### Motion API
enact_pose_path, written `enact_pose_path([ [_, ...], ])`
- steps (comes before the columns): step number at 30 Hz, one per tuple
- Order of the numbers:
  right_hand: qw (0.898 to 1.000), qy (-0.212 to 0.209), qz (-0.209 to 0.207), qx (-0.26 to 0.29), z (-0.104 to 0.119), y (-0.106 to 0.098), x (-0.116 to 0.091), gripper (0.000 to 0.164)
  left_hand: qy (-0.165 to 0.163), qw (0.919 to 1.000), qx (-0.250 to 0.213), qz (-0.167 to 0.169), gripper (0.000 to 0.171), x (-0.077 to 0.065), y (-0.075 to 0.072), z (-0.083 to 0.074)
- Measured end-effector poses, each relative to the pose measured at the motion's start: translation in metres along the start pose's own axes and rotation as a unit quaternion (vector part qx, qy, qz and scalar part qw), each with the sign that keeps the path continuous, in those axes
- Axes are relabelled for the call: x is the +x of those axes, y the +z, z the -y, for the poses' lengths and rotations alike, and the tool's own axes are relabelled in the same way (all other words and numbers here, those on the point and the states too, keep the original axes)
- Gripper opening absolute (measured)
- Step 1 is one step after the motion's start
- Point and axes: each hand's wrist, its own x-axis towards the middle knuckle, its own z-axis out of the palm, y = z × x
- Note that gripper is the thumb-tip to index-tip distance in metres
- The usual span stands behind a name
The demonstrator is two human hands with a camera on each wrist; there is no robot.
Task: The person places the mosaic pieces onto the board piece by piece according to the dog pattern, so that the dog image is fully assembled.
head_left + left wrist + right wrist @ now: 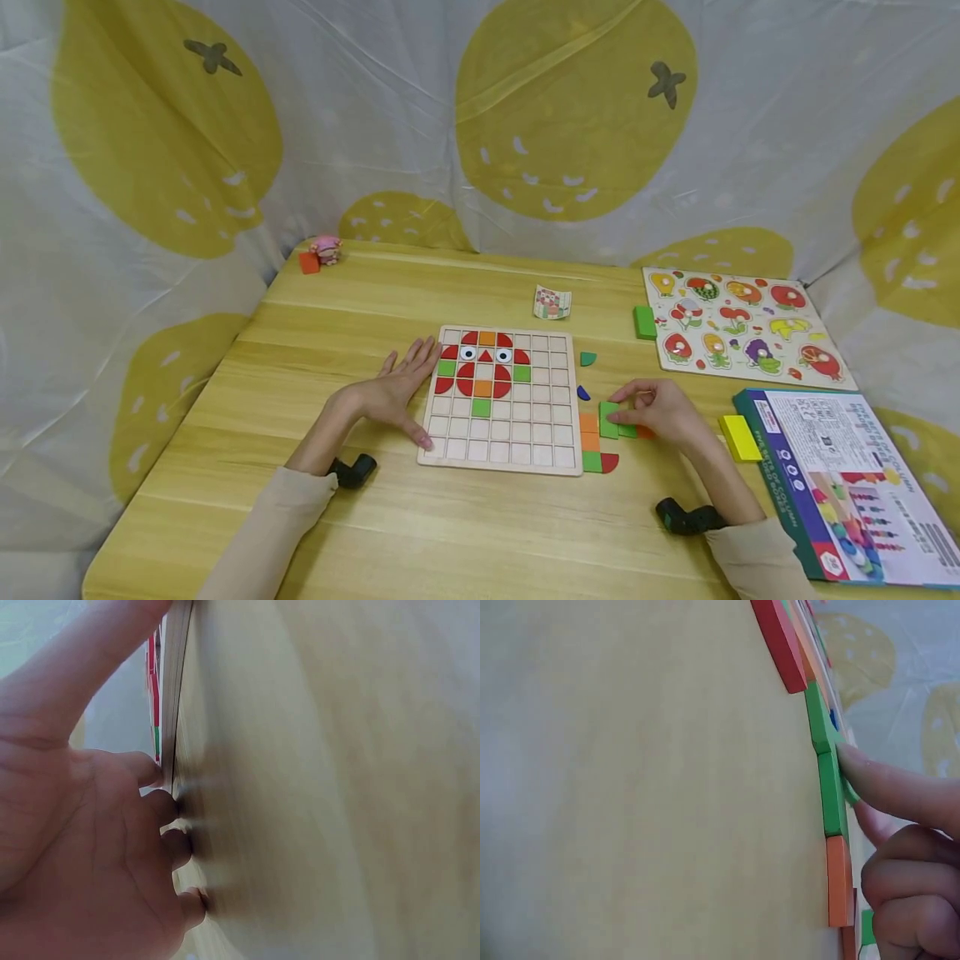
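A wooden grid board (542, 433) lies on the table with red, orange and green pieces and two eye discs (504, 355) in its upper left part. My left hand (382, 400) spreads its fingers along the board's left side, the thumb on the lower left corner. In the left wrist view the fingertips (196, 904) rest on the tabletop by the board's edge. Right of the board, my right hand (663, 410) pinches a green block (608, 421) between thumb and index finger. Orange blocks (590, 432) and a red quarter-round piece (610, 462) lie beside it.
A small picture card (552, 302) lies behind the board. At right are a fruit puzzle (750, 329), a boxed set (847, 492), a yellow block (740, 439) and another green block (644, 322). A pink figurine (326, 249) stands at the back left.
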Motion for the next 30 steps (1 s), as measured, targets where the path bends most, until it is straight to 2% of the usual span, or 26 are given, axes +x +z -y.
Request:
enact_pose_path([
  [6,1.000,0.010,-0.020,-0.015,0.007,-0.004,0.010,0.034,0.001,1.0000,0.002,0.000,0.144,0.001,0.001,0.001],
  [11,0.999,0.001,-0.049,-0.014,0.010,-0.009,0.019,0.033,0.000,1.0000,0.005,0.000,0.144,0.001,0.001,0.001],
  [20,0.999,0.018,-0.032,-0.018,0.009,-0.013,0.019,0.041,0.006,1.0000,-0.007,-0.003,0.144,0.001,0.001,0.003],
  [26,0.996,-0.042,-0.039,-0.064,0.017,-0.009,0.015,0.032,0.005,1.0000,-0.007,-0.003,0.145,0.001,0.001,0.003],
  [30,0.995,-0.083,-0.029,-0.043,0.047,0.017,0.008,0.027,0.004,1.0000,-0.004,-0.004,0.145,0.001,0.001,0.002],
])
